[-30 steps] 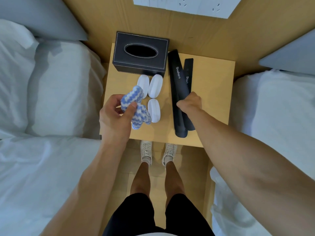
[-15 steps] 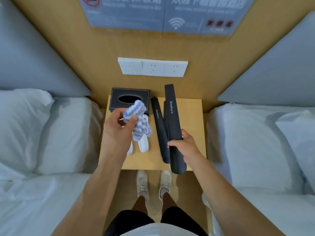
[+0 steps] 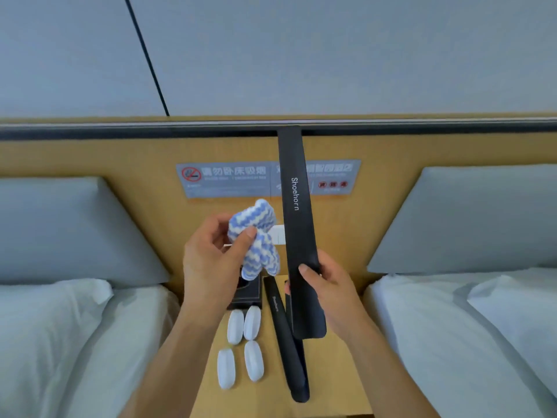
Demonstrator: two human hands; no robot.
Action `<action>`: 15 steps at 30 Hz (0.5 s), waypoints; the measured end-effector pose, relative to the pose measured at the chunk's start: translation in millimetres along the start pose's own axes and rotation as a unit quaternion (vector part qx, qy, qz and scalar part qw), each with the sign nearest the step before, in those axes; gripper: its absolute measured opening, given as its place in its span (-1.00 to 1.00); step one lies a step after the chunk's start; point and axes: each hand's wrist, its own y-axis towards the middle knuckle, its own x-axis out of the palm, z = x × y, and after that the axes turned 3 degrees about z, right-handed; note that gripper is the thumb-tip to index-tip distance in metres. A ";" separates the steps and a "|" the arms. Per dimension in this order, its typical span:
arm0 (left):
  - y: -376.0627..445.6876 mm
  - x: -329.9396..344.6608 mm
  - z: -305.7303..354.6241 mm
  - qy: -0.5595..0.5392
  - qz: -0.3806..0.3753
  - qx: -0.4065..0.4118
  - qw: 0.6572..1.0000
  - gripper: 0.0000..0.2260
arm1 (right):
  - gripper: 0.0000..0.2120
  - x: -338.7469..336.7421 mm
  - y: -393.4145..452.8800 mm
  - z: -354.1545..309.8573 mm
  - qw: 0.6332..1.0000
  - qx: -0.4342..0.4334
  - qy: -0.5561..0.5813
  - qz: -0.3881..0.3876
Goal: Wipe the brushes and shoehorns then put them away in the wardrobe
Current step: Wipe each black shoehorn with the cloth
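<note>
While I hold shoehorn [image 3: 297, 224] upright, right hand [image 3: 330, 292] fingers clamped near lower end, left hand [image 3: 211, 260] pinching striped cloth [image 3: 256, 236] just beside; wiping not begun, second shoehorn [image 3: 286, 339] and four white brushes [image 3: 244, 345] below fingers untouched.

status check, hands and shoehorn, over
Right hand grips raised shoehorn. Left hand holds striped cloth, not touching it. Second shoehorn and four brushes on nightstand. Nothing blocking.

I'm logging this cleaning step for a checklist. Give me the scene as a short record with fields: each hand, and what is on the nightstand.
left hand: holds blue-and-white cloth, bunched
right hand: grips lifted shoehorn near its lower end, upright
cloth and shoehorn: apart, not yet wiping
nightstand: second shoehorn, four white brushes, black tissue box
</note>
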 end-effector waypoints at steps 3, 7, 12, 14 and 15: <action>17.8 0.0 39.6 -0.002 0.025 0.069 0.997 -0.82 | -0.72 15.4 7.8 -37.3 0.998 -0.052 0.015 -0.041; 36.9 -0.3 85.6 0.037 0.059 0.168 0.983 -0.75 | -0.68 36.7 19.9 -83.6 0.989 -0.121 0.029 -0.082; 53.9 2.8 119.2 0.098 0.075 0.249 0.960 -0.79 | -0.66 57.6 33.3 -130.4 0.982 -0.169 0.023 -0.074; 59.1 3.9 129.2 0.113 0.074 0.284 0.949 -0.79 | -0.68 64.6 38.8 -147.4 0.980 -0.191 0.007 -0.050; 60.9 4.3 133.8 0.128 0.072 0.305 0.941 -0.80 | -0.68 67.8 41.5 -155.5 0.978 -0.206 -0.011 -0.031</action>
